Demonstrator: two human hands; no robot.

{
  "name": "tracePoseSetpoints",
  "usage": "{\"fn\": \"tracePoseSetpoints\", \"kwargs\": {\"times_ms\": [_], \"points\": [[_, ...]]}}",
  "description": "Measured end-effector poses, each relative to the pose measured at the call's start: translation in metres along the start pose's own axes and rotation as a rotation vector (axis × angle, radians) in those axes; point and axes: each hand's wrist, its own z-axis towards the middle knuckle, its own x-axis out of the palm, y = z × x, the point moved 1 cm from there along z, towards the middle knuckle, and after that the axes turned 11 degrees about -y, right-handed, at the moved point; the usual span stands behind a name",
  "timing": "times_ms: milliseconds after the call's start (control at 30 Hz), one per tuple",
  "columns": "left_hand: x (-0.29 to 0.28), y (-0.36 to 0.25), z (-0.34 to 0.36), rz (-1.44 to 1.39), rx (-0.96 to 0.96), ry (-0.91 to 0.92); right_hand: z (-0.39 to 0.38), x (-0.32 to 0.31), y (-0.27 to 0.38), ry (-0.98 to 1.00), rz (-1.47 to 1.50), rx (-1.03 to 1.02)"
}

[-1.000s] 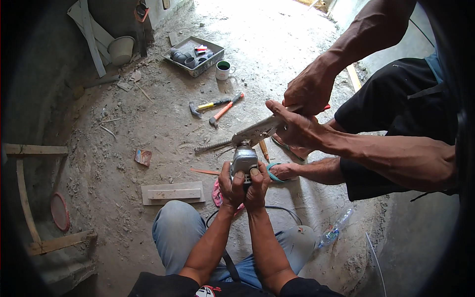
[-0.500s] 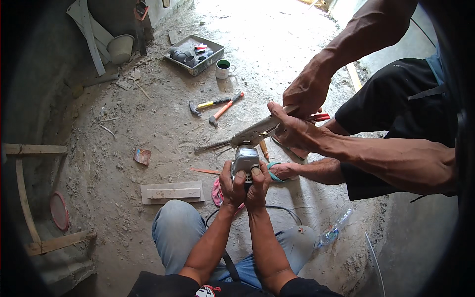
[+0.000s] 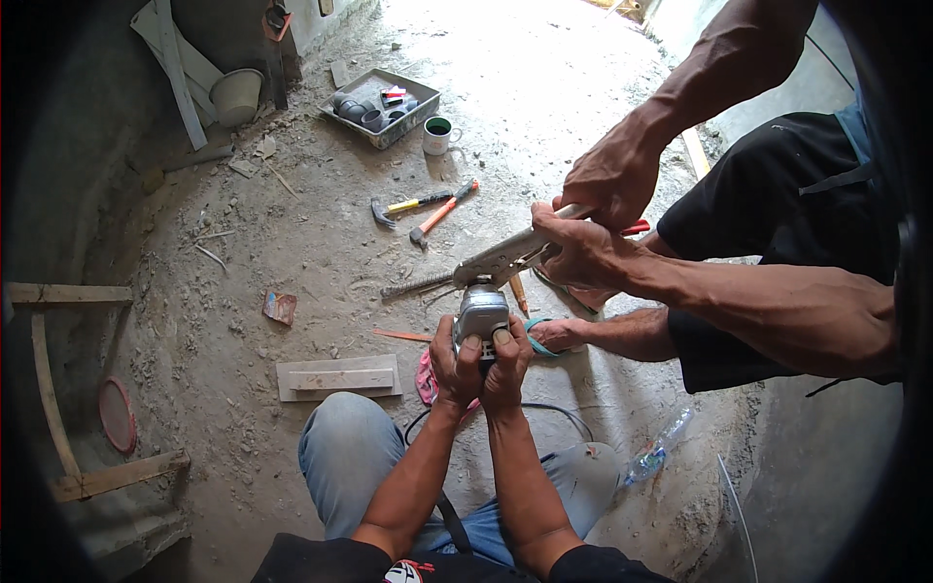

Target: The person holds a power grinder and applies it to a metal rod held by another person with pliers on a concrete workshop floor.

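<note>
My left hand [image 3: 455, 364] and my right hand [image 3: 506, 364] are wrapped round a power tool with a silver metal head [image 3: 483, 313], which looks like an angle grinder. Both thumbs press on its near side. A co-worker's two hands [image 3: 593, 243] hold a pair of locking pliers [image 3: 505, 255], whose jaws sit at the far end of the silver head. My fingers partly hide the tool's body. A black cable [image 3: 559, 410] lies on the floor beyond my right forearm.
Two hammers [image 3: 423, 203] lie farther off, before a grey tray [image 3: 381, 126] of pipe fittings and a mug [image 3: 438, 136]. A plastering float [image 3: 338, 378] rests by my left knee. The co-worker's sandalled foot [image 3: 559, 335] is close on the right, a plastic bottle [image 3: 659, 452] nearer me.
The co-worker's hands have shifted slightly on the pliers' handles and the handles look closer together. My hands and the power tool have stayed in place.
</note>
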Motion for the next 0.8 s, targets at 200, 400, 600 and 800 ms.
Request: {"fn": "tracePoseSetpoints", "kwargs": {"times_ms": [200,400,600,800], "points": [[-0.005,0.0014,-0.0025,0.053,-0.032,0.077,0.0,-0.001,-0.0002,0.004,0.007,-0.005],[-0.0052,-0.0017,-0.0031,0.025,-0.059,0.071,-0.0017,-0.0011,0.0,0.005,-0.008,-0.03],[-0.003,-0.0014,-0.0046,-0.047,-0.069,0.073,-0.0011,0.0,0.0017,0.004,-0.057,-0.055],[-0.0017,-0.0069,-0.0036,-0.026,-0.024,0.076,-0.0015,-0.002,0.0015,0.023,0.047,-0.013]]}}
